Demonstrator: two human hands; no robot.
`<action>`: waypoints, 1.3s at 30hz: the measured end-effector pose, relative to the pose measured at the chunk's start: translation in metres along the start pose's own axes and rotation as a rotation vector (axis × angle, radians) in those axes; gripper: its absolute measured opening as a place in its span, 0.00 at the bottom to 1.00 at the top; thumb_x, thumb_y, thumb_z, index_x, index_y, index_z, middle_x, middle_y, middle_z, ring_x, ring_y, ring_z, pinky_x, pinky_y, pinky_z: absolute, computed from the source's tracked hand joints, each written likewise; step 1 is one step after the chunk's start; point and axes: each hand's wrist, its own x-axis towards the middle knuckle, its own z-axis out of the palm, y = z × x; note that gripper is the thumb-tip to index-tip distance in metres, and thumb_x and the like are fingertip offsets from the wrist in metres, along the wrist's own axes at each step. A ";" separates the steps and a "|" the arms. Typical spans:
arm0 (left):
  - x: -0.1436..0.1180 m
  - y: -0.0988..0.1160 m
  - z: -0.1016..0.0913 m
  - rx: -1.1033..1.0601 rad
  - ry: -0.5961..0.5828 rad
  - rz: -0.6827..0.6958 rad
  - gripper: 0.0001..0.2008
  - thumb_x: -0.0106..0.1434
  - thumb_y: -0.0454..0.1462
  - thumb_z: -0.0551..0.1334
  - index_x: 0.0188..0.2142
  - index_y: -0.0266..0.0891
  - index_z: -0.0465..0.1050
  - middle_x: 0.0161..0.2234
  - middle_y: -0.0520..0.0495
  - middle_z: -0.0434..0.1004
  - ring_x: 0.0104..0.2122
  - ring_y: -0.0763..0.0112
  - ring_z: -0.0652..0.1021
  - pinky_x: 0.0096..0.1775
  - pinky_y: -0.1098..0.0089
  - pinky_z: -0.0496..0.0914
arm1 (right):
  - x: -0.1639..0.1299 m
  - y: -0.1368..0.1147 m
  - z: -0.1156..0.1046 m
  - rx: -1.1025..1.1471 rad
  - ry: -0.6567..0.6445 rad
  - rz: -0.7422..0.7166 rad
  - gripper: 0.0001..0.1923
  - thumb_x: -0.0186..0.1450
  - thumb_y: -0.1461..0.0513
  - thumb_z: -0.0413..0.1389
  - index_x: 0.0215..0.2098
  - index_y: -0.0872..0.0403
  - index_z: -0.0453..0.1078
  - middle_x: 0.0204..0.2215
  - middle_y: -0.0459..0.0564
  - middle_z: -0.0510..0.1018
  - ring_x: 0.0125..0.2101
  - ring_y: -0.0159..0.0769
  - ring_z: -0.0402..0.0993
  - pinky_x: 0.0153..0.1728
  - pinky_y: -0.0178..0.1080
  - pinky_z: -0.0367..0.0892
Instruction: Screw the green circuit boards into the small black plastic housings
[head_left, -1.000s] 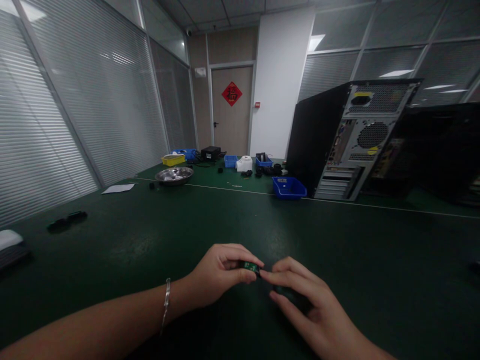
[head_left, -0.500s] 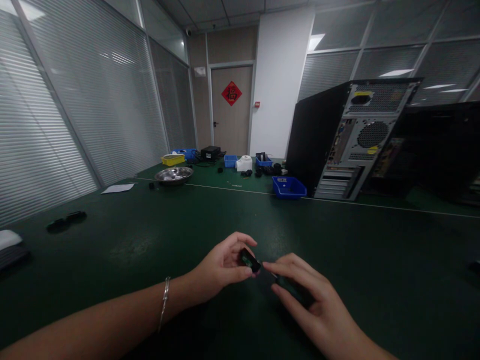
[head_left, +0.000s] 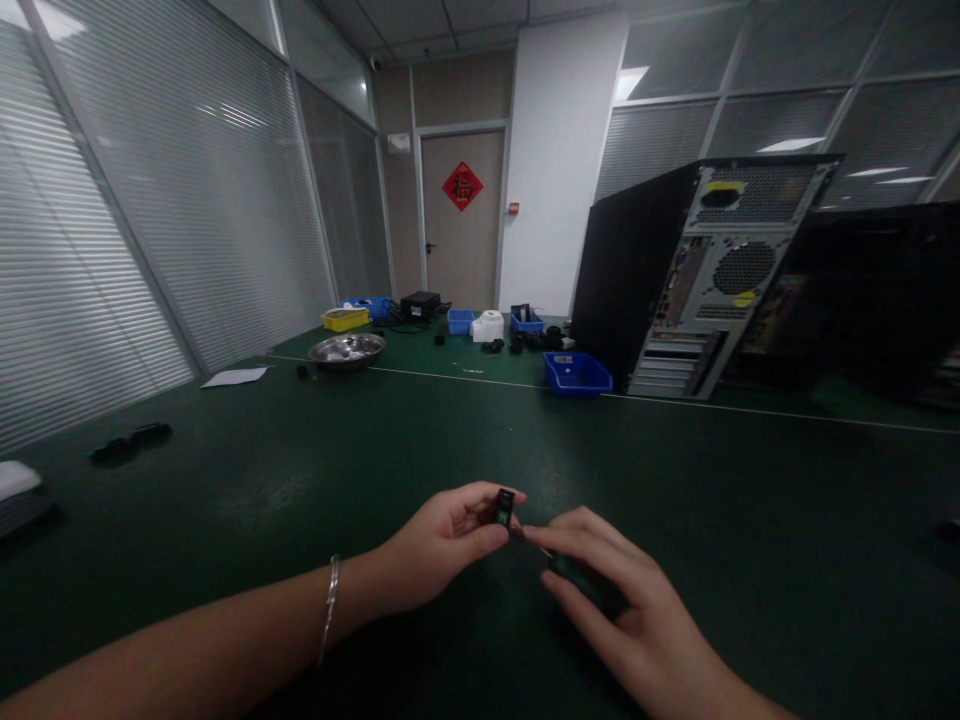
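My left hand [head_left: 442,545] pinches a small black part with a green face [head_left: 503,507] between thumb and fingers, holding it upright just above the dark green table [head_left: 315,480]. My right hand [head_left: 630,620] is right beside it, its forefinger reaching the part's lower edge. A dark object [head_left: 577,577] sits under my right fingers; what it is cannot be made out. A silver bracelet [head_left: 330,610] circles my left wrist.
A black computer tower [head_left: 697,270] stands at the back right with a blue bin [head_left: 576,375] before it. A metal bowl [head_left: 347,350], yellow and blue bins and small parts lie far back. Black pieces [head_left: 131,443] lie at left.
My left hand has turned the small part from lying flat to standing upright. My right fingers stayed close beside it.
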 end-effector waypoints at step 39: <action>-0.009 0.015 0.003 0.635 0.041 -0.002 0.17 0.69 0.41 0.50 0.50 0.40 0.73 0.33 0.49 0.70 0.36 0.67 0.70 0.41 0.68 0.64 | 0.000 0.001 -0.002 -0.100 -0.011 0.020 0.18 0.67 0.67 0.53 0.53 0.46 0.72 0.42 0.50 0.74 0.42 0.38 0.74 0.43 0.39 0.71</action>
